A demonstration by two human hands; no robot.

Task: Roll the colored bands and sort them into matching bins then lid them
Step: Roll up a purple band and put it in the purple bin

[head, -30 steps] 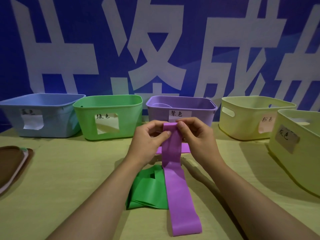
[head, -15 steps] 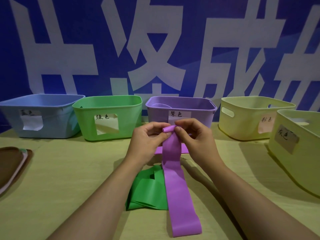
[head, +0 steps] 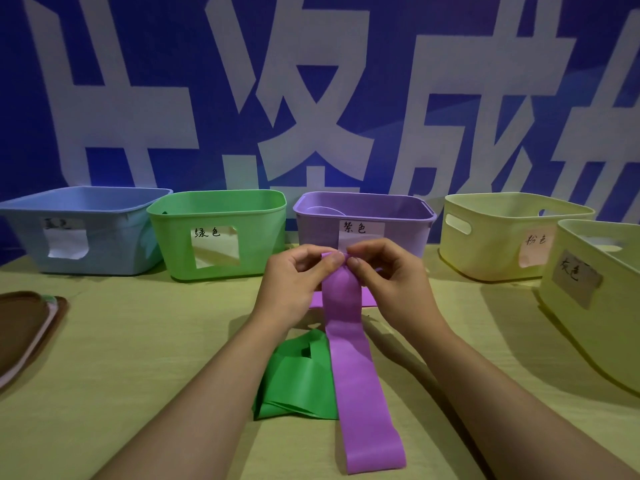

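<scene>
Purple band (head: 353,358): far end pinched between fingers of left hand (head: 294,282) and right hand (head: 388,278), rest trailing toward the person on the surface (head: 138,341). Green band (head: 298,379): below the left fingers. Purple bin (head: 363,223): just beyond the fingers.

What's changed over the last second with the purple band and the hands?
Both hands, left hand and right hand, have curled the purple band's far end from flat into a small roll, thumbs now meeting over it. Both still pinch it. The band's tail, the green band and the bins have not moved.
</scene>
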